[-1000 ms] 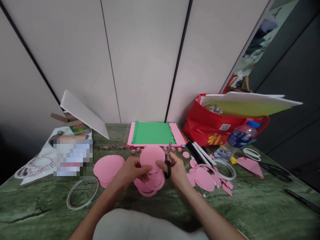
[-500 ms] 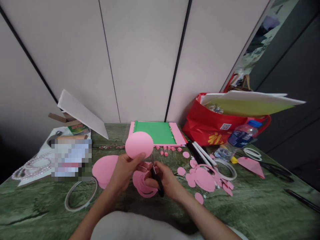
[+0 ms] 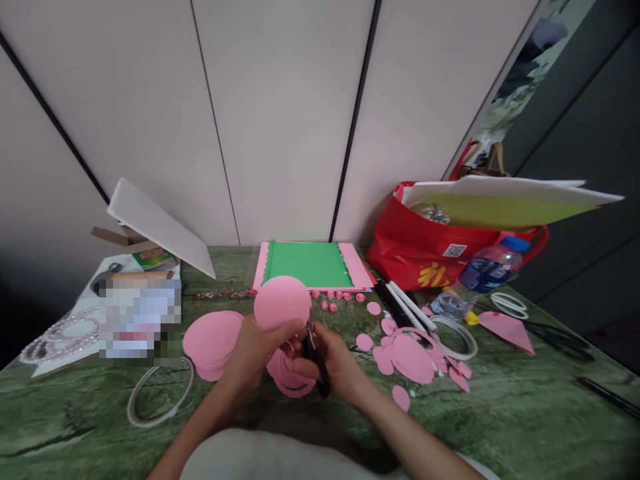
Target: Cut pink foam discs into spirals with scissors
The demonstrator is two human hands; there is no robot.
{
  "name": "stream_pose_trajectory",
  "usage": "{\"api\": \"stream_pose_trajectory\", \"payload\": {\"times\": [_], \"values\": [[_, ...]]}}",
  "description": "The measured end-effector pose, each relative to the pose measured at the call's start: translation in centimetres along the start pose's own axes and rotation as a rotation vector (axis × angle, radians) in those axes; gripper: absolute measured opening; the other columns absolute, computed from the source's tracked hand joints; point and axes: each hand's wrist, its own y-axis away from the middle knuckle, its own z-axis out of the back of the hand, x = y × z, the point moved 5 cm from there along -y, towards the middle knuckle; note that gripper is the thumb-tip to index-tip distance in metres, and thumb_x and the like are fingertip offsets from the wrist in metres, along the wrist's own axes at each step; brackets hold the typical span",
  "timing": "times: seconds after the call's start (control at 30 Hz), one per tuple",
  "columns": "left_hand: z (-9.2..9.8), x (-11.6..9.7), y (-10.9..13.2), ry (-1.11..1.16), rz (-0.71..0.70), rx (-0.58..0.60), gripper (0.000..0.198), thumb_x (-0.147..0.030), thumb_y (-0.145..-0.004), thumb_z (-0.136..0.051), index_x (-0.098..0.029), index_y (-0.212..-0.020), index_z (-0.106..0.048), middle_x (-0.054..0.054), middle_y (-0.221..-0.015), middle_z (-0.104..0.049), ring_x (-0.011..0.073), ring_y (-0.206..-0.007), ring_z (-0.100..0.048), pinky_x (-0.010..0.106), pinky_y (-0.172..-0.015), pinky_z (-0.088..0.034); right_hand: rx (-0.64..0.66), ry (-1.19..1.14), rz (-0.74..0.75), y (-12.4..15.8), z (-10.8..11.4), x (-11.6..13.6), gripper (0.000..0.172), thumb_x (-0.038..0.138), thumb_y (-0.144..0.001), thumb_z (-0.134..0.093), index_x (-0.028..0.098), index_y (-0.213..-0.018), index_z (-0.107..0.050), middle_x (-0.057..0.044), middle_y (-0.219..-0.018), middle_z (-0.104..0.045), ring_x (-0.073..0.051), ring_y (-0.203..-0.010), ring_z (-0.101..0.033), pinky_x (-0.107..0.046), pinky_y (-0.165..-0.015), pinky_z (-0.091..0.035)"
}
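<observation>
A round pink paper disc [image 3: 282, 303] is pinched in my left hand [image 3: 261, 345], raised above the table. My right hand [image 3: 327, 363] is closed around black-handled scissors [image 3: 319, 367], whose blades point up at the disc's right edge. Under my hands lie curved pink paper offcuts [image 3: 287, 377]. Left of my left hand is a stack of large pink discs [image 3: 210, 341].
Tape rolls [image 3: 161, 393] lie left and right on the green table [image 3: 90, 407]. Behind are green and pink sheets [image 3: 307, 265]. To the right are pink scraps [image 3: 413, 358], markers [image 3: 410, 307], a bottle [image 3: 487, 270] and a red bag [image 3: 400, 233].
The pink disc in my left hand has moved slightly down and right, closer to the scissors. The camera view has shifted a little.
</observation>
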Motion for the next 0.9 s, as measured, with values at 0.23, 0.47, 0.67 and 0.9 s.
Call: {"api": "stream_pose_trajectory", "payload": {"times": [0.23, 0.47, 0.67, 0.9], "values": [[-0.2, -0.4, 0.2, -0.004, -0.011, 0.005, 0.012, -0.023, -0.06, -0.068, -0.012, -0.053, -0.065, 0.003, -0.047, -0.063, 0.0143, -0.044, -0.056, 0.024, -0.045, -0.046, -0.024, -0.004, 0.028, 0.0, 0.3, -0.7, 0.042, 0.04, -0.055, -0.08, 0.02, -0.075, -0.049, 0.002, -0.07, -0.05, -0.013, -0.064, -0.047, -0.023, -0.057, -0.04], [-0.1, -0.5, 0.4, -0.042, 0.004, -0.04, 0.012, -0.022, -0.057, -0.068, -0.012, -0.051, -0.064, 0.004, -0.048, -0.063, 0.015, -0.047, -0.057, 0.022, -0.045, -0.045, -0.038, -0.032, 0.047, -0.1, 0.4, -1.5, 0.04, 0.041, -0.056, -0.079, 0.022, -0.075, -0.048, 0.001, -0.072, -0.051, -0.016, -0.068, -0.05, -0.025, -0.06, -0.043], [-0.2, -0.6, 0.4, -0.044, -0.009, -0.032, 0.014, -0.024, -0.058, -0.067, -0.012, -0.051, -0.064, 0.005, -0.05, -0.064, 0.0155, -0.048, -0.057, 0.023, -0.047, -0.046, -0.077, -0.013, 0.05, -0.2, 0.2, -1.3, 0.042, 0.041, -0.053, -0.08, 0.021, -0.071, -0.048, 0.003, -0.067, -0.048, -0.013, -0.059, -0.046, -0.023, -0.054, -0.04], [-0.1, -0.7, 0.5, -0.056, 0.001, -0.039, 0.017, -0.024, -0.057, -0.068, -0.013, -0.047, -0.061, 0.003, -0.045, -0.06, 0.0134, -0.044, -0.054, 0.022, -0.044, -0.043, -0.07, -0.028, -0.007, -0.1, 0.1, -1.8, 0.04, 0.039, -0.055, -0.079, 0.021, -0.071, -0.046, 0.004, -0.066, -0.053, -0.009, -0.049, -0.044, -0.021, -0.045, -0.037]]}}
